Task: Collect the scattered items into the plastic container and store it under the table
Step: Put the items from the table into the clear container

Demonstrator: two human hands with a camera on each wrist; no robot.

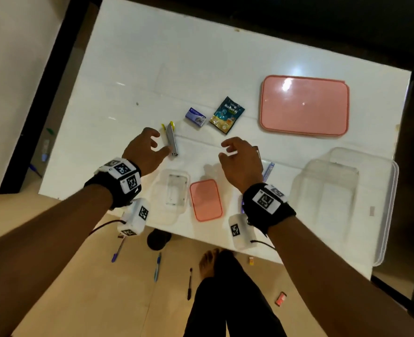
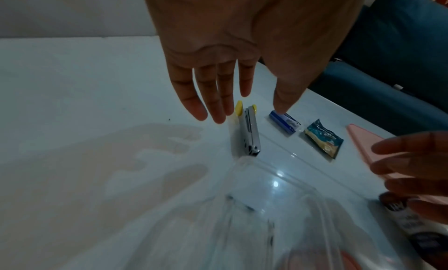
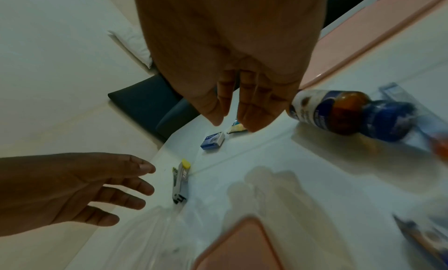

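On the white table (image 1: 133, 69) lie a metal stapler with yellow tips (image 1: 171, 139) (image 2: 249, 132) (image 3: 180, 182), a small blue box (image 1: 196, 117) (image 2: 285, 120) (image 3: 213, 140) and a dark sachet (image 1: 227, 115) (image 2: 323, 138). My left hand (image 1: 150, 148) (image 2: 227, 101) hovers open just left of the stapler, holding nothing. My right hand (image 1: 235, 154) (image 3: 240, 118) hovers open above the table, empty. A brown bottle with a blue cap (image 3: 349, 112) lies beside the right hand. A small clear container (image 1: 170, 198) and its pink lid (image 1: 206, 200) sit near the front edge.
A large clear container (image 1: 342, 198) stands at the right with a large pink lid (image 1: 304, 105) behind it. A toothbrush pack (image 1: 268, 170) lies by the right hand. Pens (image 1: 157, 266), small red items (image 1: 280, 299) and my bare foot (image 1: 208, 262) are on the floor below the table edge.
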